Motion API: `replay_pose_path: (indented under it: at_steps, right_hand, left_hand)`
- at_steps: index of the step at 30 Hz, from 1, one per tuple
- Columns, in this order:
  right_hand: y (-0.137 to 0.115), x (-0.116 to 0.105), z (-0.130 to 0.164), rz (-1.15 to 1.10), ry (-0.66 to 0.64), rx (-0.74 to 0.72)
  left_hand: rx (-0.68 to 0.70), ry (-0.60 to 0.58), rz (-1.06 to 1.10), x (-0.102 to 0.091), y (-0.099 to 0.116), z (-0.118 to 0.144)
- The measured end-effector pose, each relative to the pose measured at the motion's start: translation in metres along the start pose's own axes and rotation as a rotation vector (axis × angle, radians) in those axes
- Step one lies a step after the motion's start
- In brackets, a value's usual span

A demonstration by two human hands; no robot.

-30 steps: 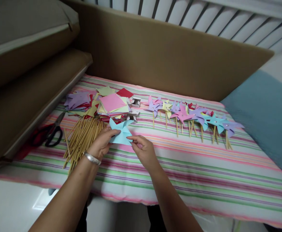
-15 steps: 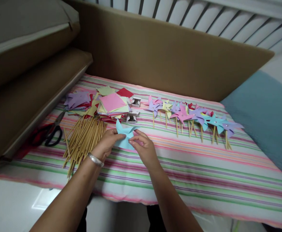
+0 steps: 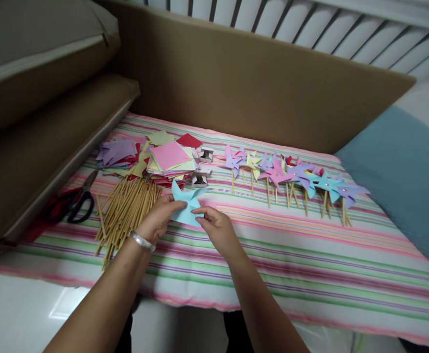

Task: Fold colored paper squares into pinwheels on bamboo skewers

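Observation:
A light blue paper pinwheel shape [image 3: 185, 202] is held just above the striped cloth [image 3: 310, 264], with both hands on it. My left hand [image 3: 158, 218], with a silver bracelet on its wrist, pinches the paper's left side. My right hand [image 3: 216, 228] grips the paper's lower right corner with fingertips. A loose bundle of thin wooden sticks [image 3: 126, 208] lies directly left of my left hand. Just beyond the paper stands a small open white box [image 3: 200, 178].
Stacks of coloured paper squares [image 3: 166, 157] lie at the back left, with a second small white box [image 3: 206, 154] beside them. A row of finished pinwheels on sticks [image 3: 291, 179] runs to the right. Black-handled scissors [image 3: 80, 196] lie far left. A cardboard wall [image 3: 254, 83] stands behind.
The blue paper turned a little between my fingers. My right hand went up onto the paper's middle, then back to its lower right corner. My left hand stayed on the left side.

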State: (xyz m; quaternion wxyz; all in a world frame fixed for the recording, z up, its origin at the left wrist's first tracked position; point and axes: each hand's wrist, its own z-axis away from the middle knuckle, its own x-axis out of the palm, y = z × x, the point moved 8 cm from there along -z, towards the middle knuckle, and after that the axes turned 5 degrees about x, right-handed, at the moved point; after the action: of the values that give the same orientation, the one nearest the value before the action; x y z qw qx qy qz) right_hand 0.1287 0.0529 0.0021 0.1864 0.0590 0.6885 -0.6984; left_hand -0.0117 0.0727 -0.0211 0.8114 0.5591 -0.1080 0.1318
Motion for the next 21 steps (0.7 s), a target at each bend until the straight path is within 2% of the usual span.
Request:
replay_pose_path:
  at_steps: [6, 11, 18, 21]
  right_hand:
    - [0.004, 0.002, -0.001, -0.134, -0.046, 0.082]
    - [0.007, 0.001, -0.002, -0.095, -0.046, 0.091]
    - [-0.012, -0.008, -0.001, 0.027, 0.062, -0.085]
    - [-0.015, -0.009, -0.001, 0.034, 0.077, -0.112]
  left_hand:
    - [0.042, 0.027, -0.09, -0.003, 0.0, -0.002]
    - [0.01, 0.034, -0.131, -0.003, 0.0, 0.0]
    - [0.013, 0.02, -0.1, -0.001, 0.003, 0.002]
    - [-0.001, 0.009, -0.112, 0.0, 0.001, 0.002]
